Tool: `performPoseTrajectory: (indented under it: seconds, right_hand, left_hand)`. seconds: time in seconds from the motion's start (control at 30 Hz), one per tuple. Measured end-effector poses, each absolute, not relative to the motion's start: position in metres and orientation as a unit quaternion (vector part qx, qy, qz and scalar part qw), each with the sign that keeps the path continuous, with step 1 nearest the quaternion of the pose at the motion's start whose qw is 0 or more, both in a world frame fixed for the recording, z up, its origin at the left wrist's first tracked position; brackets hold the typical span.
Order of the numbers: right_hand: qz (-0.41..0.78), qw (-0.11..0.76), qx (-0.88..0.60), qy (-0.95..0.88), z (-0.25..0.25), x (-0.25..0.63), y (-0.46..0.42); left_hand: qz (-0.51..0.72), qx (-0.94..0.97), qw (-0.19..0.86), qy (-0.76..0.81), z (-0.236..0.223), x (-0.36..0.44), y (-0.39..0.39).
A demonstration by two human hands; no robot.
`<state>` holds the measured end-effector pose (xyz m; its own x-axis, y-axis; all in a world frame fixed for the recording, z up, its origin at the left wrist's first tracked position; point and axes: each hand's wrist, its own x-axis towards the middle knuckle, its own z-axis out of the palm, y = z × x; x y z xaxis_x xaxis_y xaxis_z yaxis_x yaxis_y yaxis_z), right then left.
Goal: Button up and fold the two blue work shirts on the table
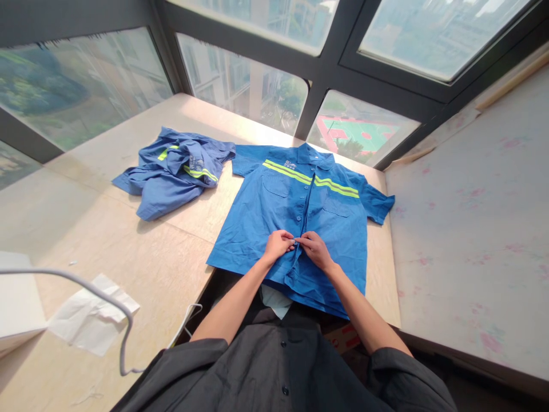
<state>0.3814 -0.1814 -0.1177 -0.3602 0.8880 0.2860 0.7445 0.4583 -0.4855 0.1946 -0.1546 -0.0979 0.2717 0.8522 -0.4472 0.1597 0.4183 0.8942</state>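
Observation:
A blue short-sleeved work shirt [257, 223] with yellow-green reflective stripes lies spread front up, its collar toward the window and its lower hem over the table's near edge. My left hand [279, 244] pinches the front placket low down, around a button that is mostly hidden by the fingers. Close beside it, my right hand [314, 248] pinches the other front edge, the fingertips of both hands nearly touching. Above the hands, several buttons show along the placket, and the two front edges lie slightly apart there.
Left of the shirt lies a crumpled blue garment [171, 171] with similar stripes. A wooden tabletop [171, 246] bears white paper [94, 315], a white box [19, 303] and a grey cable [86, 284]. Windows stand behind; a flowered wall [467, 229] bounds the right.

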Motion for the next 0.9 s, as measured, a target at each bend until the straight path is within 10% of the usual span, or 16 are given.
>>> performPoseTrajectory:
  seconds: [0.9]
  right_hand:
    - [0.179, 0.256, -0.404, -0.86, -0.114, 0.392, -0.16]
  left_hand:
    - [0.275, 0.688, 0.288, 0.606, -0.101, 0.212, -0.2]
